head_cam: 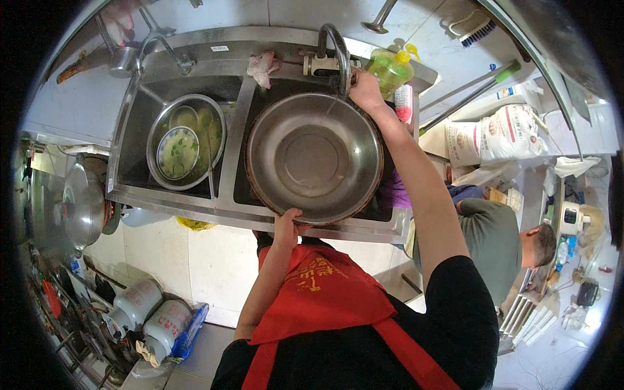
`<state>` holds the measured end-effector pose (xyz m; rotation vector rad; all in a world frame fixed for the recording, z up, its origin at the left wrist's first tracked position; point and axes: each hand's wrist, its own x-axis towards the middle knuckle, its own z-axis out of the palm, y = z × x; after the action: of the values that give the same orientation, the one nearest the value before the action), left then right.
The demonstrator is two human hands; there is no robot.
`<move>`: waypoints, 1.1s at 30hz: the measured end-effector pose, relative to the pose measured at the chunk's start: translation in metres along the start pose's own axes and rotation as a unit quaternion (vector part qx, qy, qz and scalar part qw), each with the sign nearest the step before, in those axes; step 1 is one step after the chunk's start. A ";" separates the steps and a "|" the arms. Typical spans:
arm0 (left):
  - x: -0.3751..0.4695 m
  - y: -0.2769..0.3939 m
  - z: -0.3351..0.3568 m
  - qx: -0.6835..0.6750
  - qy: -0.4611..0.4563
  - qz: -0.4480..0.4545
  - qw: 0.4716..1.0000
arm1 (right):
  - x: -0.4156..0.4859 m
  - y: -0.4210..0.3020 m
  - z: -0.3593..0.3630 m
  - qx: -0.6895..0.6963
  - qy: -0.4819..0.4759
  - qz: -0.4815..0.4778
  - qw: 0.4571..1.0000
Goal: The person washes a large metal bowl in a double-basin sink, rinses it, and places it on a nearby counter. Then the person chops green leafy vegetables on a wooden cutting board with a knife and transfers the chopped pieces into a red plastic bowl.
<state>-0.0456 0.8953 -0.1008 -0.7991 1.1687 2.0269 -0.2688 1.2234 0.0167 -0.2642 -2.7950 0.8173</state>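
Observation:
A large round metal basin with a browned rim rests over the right bowl of a stainless steel sink. My left hand grips its near rim, thumb on top. At the far side, my right hand has its fingers around the right end of the faucet, partly behind the curved spout. A thin streak, seemingly water, runs below the spout into the basin. In the left sink bowl stands a metal pot of greenish water, holding a patterned bowl with green bits and a long-handled utensil.
Behind the sink are a pink-edged rag, a yellow-green pump bottle and a scrub brush. A person stands at my right. Gas cylinders stand on the left floor, near a lidded pan.

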 end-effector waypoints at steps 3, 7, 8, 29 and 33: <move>0.005 -0.003 -0.004 -0.018 0.004 -0.002 1.000 | -0.004 0.006 0.003 0.106 0.007 0.008 0.994; -0.002 0.000 -0.016 -0.030 -0.001 -0.009 1.000 | -0.044 0.016 0.003 0.104 0.082 0.014 0.991; -0.009 0.001 -0.020 -0.033 -0.011 -0.010 0.999 | -0.061 0.018 0.001 0.131 0.083 0.047 0.987; -0.019 0.039 -0.018 0.352 0.136 0.329 0.865 | -0.216 0.058 0.026 0.557 0.195 0.299 0.750; -0.022 0.059 -0.006 0.344 0.138 0.420 0.829 | -0.229 0.058 0.053 0.427 0.121 0.387 0.809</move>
<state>-0.0773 0.8614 -0.0571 -0.1882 2.5586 1.8463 -0.0558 1.1915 -0.0947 -1.2392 -1.7460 1.9177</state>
